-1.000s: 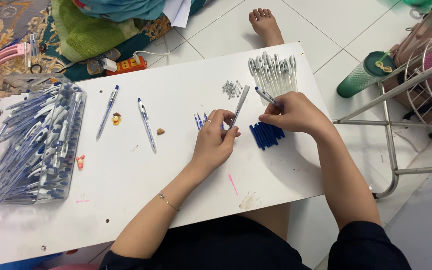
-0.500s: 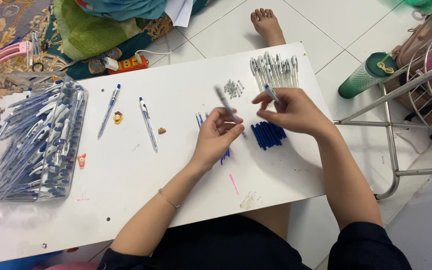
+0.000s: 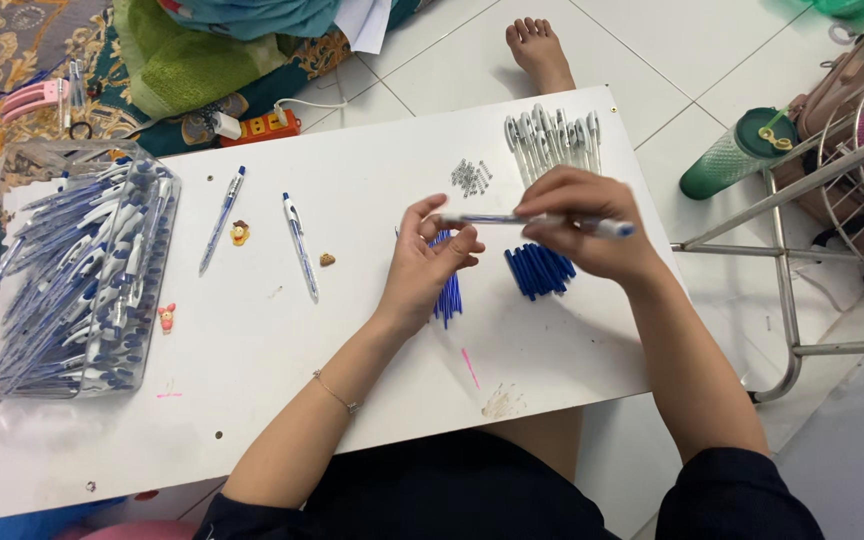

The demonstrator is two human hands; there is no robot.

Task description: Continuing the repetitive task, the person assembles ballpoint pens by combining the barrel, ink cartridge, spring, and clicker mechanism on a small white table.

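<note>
White and blue plastic, the pen (image 3: 537, 222) is held clear of the worktop (image 3: 252, 400), its long axis running almost level from left to right across the view, the blue end pointing right. Both hands share it. The right hand (image 3: 582, 235) closes over the middle and right part of the barrel, fingers curled round it, so only the tip pokes out past the knuckles. The left hand (image 3: 427, 265) pinches the other end between thumb and fingertips (the exact part it grips is too small to make out; it may be the pen's thin inner tube). The two hands face each other along the pen's line, near together but not touching.

Just below them on the worktop lie the loose blue pieces (image 3: 540, 270) and a smaller blue bundle (image 3: 447, 295). Beyond the right hand lies a row of white barrels (image 3: 552, 140), with a small heap of tiny metal springs (image 3: 470, 177) beside it. Further left lie two finished pens (image 3: 297, 245), and at the far left edge a clear tray (image 3: 62, 280) heaped with many more.
</note>
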